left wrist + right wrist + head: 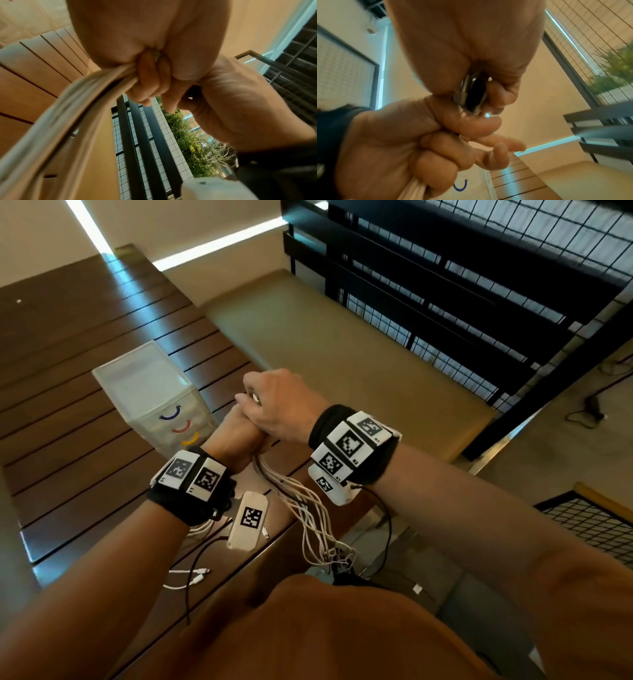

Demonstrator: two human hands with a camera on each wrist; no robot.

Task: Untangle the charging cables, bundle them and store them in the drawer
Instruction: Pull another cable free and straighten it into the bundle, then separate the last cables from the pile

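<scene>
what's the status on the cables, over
Left hand grips white cable bundle; right hand pinches its upper ends. Loose cables on table. Drawer unit shut, nothing blocking it.

Dark slatted table (85,412), tan bench (342,364), black railing (479,285).

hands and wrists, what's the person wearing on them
Both hands are bare. The left hand and right hand each have a black wrist band carrying white blocks printed with black square markers. A thin black cable trails from the right band.
</scene>
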